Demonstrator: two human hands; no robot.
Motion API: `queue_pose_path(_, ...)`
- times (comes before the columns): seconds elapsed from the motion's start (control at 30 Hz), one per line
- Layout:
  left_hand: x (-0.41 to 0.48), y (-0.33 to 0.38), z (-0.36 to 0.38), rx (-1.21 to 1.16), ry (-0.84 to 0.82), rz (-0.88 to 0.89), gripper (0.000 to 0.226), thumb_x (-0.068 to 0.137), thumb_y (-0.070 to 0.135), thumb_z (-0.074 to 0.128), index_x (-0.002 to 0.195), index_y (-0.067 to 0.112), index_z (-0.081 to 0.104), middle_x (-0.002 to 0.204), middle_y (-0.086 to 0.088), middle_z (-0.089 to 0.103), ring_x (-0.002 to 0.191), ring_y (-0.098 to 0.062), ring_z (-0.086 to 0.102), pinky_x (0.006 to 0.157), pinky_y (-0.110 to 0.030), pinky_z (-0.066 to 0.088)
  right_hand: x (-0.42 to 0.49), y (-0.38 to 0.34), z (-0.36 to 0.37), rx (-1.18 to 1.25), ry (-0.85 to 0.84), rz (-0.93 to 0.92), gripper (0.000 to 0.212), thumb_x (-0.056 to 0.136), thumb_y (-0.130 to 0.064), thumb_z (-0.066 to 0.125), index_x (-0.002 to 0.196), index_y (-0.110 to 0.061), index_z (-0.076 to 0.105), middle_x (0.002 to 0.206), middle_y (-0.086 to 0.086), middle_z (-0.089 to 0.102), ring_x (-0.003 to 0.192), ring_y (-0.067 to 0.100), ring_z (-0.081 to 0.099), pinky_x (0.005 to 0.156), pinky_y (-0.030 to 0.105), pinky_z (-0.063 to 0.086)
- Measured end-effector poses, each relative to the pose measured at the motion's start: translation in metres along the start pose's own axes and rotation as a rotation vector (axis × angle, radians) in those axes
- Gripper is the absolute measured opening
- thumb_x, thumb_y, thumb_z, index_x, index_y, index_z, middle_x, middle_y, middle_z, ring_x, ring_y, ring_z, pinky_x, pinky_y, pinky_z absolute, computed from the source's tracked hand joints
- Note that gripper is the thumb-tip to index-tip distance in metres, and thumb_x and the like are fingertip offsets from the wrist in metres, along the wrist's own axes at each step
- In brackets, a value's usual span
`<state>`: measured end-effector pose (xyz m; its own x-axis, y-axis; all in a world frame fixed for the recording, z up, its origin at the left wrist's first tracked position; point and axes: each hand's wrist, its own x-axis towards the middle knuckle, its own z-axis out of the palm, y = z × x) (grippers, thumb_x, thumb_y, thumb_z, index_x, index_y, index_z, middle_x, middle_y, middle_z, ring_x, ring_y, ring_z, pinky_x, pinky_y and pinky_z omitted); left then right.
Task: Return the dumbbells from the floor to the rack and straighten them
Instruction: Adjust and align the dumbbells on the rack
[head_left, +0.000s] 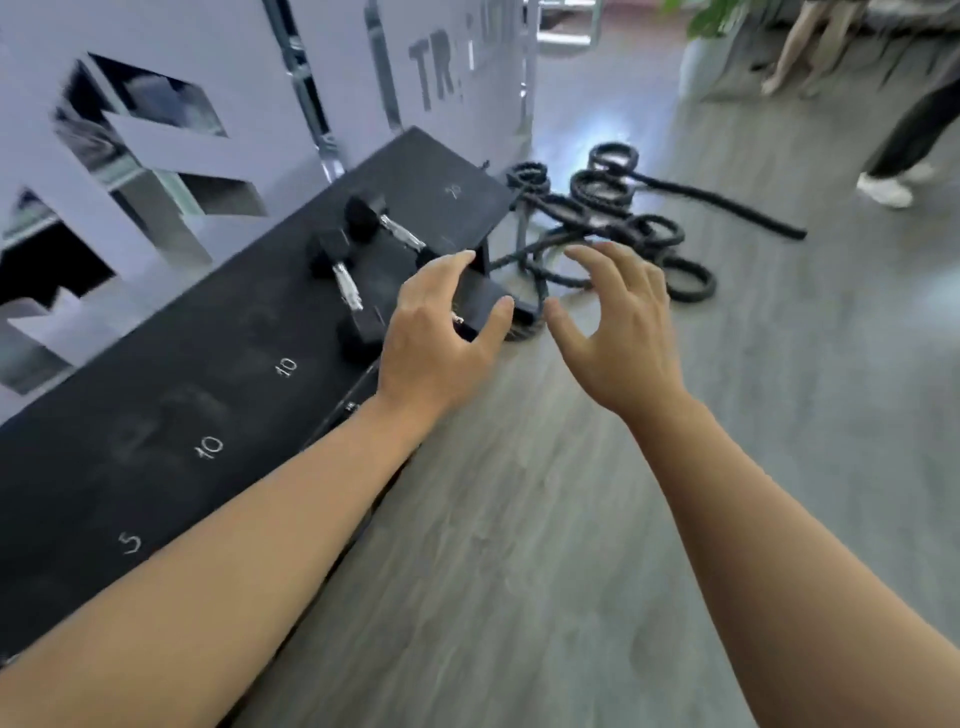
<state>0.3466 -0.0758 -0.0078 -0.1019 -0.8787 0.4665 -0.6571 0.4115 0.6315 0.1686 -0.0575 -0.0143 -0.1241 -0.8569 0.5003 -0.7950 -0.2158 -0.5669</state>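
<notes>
A long black rack (171, 415) with white numbers 5, 10, 10 and 20 runs along the left. Two black hex dumbbells with chrome handles lie on its top, one further back (387, 226) and one nearer (347, 291), both skewed. My left hand (441, 327) cups a third dumbbell's black head (485, 299) at the rack's front edge, with the thumb and fingers on its sides; a bit of chrome shows under the palm. My right hand (618, 332) hovers just to the right above the floor, fingers spread and curled, holding nothing.
Coiled black battle ropes (613, 208) lie on the grey wood floor beyond the rack's end. A white wall with cut-out letters stands behind the rack. At the far right stand a person's legs in white shoes (883, 189), with a potted plant (711, 21) further back.
</notes>
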Motion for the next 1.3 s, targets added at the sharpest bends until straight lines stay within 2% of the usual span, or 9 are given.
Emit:
queue_pose_path(0.1, 0.039, 0.019, -0.046, 0.046, 0.032, 0.026, 0.054, 0.091, 0.040, 0.062, 0.135, 0.010, 0.055, 0.133, -0.003, 0.059, 0.126, -0.018, 0.050, 0.107, -0.029, 0.037, 0.050, -0.037, -0.026, -0.024, -0.020, -0.103, 0.048, 0.093, -0.036, 0.061, 0.137, -0.016, 0.056, 0.139, 0.010, 0.054, 0.125, 0.032, 0.045, 0.109, 0.042, 0.034)
queue_pose_path(0.2, 0.070, 0.004, -0.079, 0.100, 0.102, -0.029, 0.049, 0.090, 0.039, 0.062, 0.131, 0.012, 0.058, 0.129, -0.004, 0.062, 0.121, -0.022, 0.054, 0.104, -0.032, 0.041, 0.096, -0.062, -0.017, -0.010, -0.074, -0.196, 0.046, 0.093, -0.036, 0.059, 0.135, -0.017, 0.057, 0.135, 0.010, 0.055, 0.123, 0.032, 0.047, 0.108, 0.045, 0.037)
queue_pose_path(0.43, 0.138, -0.106, -0.097, 0.223, 0.211, -0.187, 0.043, 0.091, 0.035, 0.064, 0.125, 0.009, 0.061, 0.120, -0.009, 0.064, 0.111, -0.026, 0.058, 0.098, -0.039, 0.047, 0.190, -0.085, 0.091, 0.052, -0.208, -0.351, 0.039, 0.095, -0.030, 0.061, 0.129, -0.011, 0.062, 0.128, 0.013, 0.059, 0.118, 0.035, 0.051, 0.102, 0.045, 0.041)
queue_pose_path(0.63, 0.207, -0.186, -0.077, 0.281, 0.211, -0.341, 0.043, 0.092, 0.036, 0.062, 0.125, 0.007, 0.061, 0.121, -0.010, 0.064, 0.114, -0.026, 0.057, 0.100, -0.039, 0.046, 0.265, -0.071, 0.187, 0.154, -0.379, -0.327, 0.039, 0.096, -0.033, 0.059, 0.130, -0.015, 0.060, 0.134, 0.009, 0.055, 0.126, 0.027, 0.046, 0.105, 0.038, 0.039)
queue_pose_path(0.8, 0.251, -0.234, -0.048, 0.324, 0.174, -0.503, 0.046, 0.093, 0.039, 0.060, 0.128, 0.010, 0.059, 0.127, -0.007, 0.062, 0.118, -0.022, 0.055, 0.099, -0.031, 0.045, 0.322, -0.036, 0.256, 0.272, -0.456, -0.205, 0.035, 0.097, -0.032, 0.058, 0.127, -0.013, 0.062, 0.132, 0.009, 0.055, 0.122, 0.025, 0.048, 0.098, 0.028, 0.038)
queue_pose_path(0.93, 0.273, -0.286, -0.015, 0.407, 0.067, -0.622, 0.047, 0.093, 0.040, 0.059, 0.130, 0.013, 0.056, 0.131, -0.004, 0.058, 0.121, -0.021, 0.053, 0.100, -0.035, 0.045, 0.340, -0.005, 0.332, 0.341, -0.561, -0.065, 0.037, 0.098, -0.035, 0.055, 0.128, -0.014, 0.061, 0.135, 0.006, 0.056, 0.126, 0.023, 0.047, 0.099, 0.029, 0.039)
queue_pose_path(1.0, 0.283, -0.313, 0.003, 0.425, 0.062, -0.667, 0.047, 0.092, 0.041, 0.059, 0.131, 0.014, 0.055, 0.131, -0.003, 0.057, 0.120, -0.020, 0.053, 0.097, -0.035, 0.047, 0.333, 0.006, 0.369, 0.376, -0.599, 0.040, 0.038, 0.098, -0.037, 0.055, 0.127, -0.014, 0.060, 0.134, 0.006, 0.057, 0.127, 0.023, 0.048, 0.100, 0.032, 0.041)
queue_pose_path(1.13, 0.299, -0.371, 0.032, 0.458, 0.072, -0.755, 0.052, 0.092, 0.044, 0.059, 0.135, 0.016, 0.051, 0.137, -0.002, 0.053, 0.124, -0.021, 0.051, 0.095, -0.038, 0.048, 0.291, 0.019, 0.434, 0.450, -0.689, 0.200, 0.043, 0.097, -0.043, 0.054, 0.129, -0.015, 0.058, 0.132, 0.004, 0.057, 0.121, 0.020, 0.052, 0.089, 0.023, 0.036)
queue_pose_path(1.3, 0.315, -0.442, 0.061, 0.499, 0.047, -0.754, 0.067, 0.088, 0.052, 0.063, 0.144, 0.021, 0.042, 0.146, -0.003, 0.043, 0.132, -0.022, 0.043, 0.094, -0.036, 0.045, 0.232, 0.028, 0.501, 0.471, -0.679, 0.414, 0.057, 0.095, -0.056, 0.049, 0.135, -0.016, 0.052, 0.138, 0.000, 0.052, 0.126, 0.017, 0.049, 0.090, 0.026, 0.035)
